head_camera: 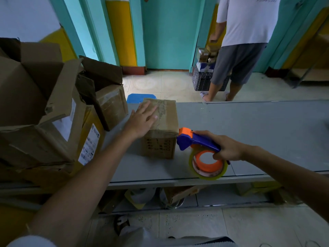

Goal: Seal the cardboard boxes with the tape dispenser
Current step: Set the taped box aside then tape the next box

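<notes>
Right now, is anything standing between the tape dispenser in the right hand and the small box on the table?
Nothing visible does. The tape dispenser, gripped by the right hand, has its orange head at the near right top corner of the cardboard box. The left hand lies flat on the box top, left of it.

Box (160, 145): small, brown, flaps closed, upright at table (249, 131) far edge. Dispenser (187, 141): blue, orange head at box's near-right top corner.
</notes>
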`<control>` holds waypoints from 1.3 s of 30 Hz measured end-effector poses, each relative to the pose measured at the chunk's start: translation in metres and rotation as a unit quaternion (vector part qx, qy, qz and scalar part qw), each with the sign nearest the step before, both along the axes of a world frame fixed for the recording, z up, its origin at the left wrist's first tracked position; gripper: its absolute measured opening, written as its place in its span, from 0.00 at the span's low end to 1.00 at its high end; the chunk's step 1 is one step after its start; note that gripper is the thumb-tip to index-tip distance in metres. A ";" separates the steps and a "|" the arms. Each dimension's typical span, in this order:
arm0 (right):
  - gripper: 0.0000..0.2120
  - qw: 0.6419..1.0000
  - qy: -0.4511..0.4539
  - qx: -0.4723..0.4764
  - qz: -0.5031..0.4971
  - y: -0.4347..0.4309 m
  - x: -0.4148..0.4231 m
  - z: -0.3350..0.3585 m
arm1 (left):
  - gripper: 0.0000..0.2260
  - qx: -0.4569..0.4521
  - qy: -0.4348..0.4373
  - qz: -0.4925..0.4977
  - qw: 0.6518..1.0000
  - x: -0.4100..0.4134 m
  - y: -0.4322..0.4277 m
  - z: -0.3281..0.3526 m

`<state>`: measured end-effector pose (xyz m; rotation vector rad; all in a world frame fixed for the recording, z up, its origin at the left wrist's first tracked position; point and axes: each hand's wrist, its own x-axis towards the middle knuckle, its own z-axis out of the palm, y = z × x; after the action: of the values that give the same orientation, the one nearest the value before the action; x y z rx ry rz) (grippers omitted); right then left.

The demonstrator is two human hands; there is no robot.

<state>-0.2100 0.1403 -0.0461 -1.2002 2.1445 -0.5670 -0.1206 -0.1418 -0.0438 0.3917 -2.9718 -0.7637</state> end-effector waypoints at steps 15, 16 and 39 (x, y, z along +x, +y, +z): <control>0.37 0.998 -0.009 0.046 -0.036 0.016 0.006 0.012 | 0.22 -0.003 0.000 -0.020 1.000 -0.004 -0.006 -0.005; 0.36 0.998 -0.024 0.036 -0.049 0.019 0.010 0.010 | 0.21 -0.004 0.003 -0.021 1.000 -0.004 -0.006 -0.005; 0.41 0.965 0.228 0.127 0.021 0.010 0.006 0.037 | 0.21 -0.024 -0.039 -0.032 0.998 -0.012 -0.008 0.002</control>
<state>-0.2042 0.1506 -0.0090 -1.3187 2.4654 0.0164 -0.1324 -0.1496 -0.0417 0.3325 -3.0835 -0.6954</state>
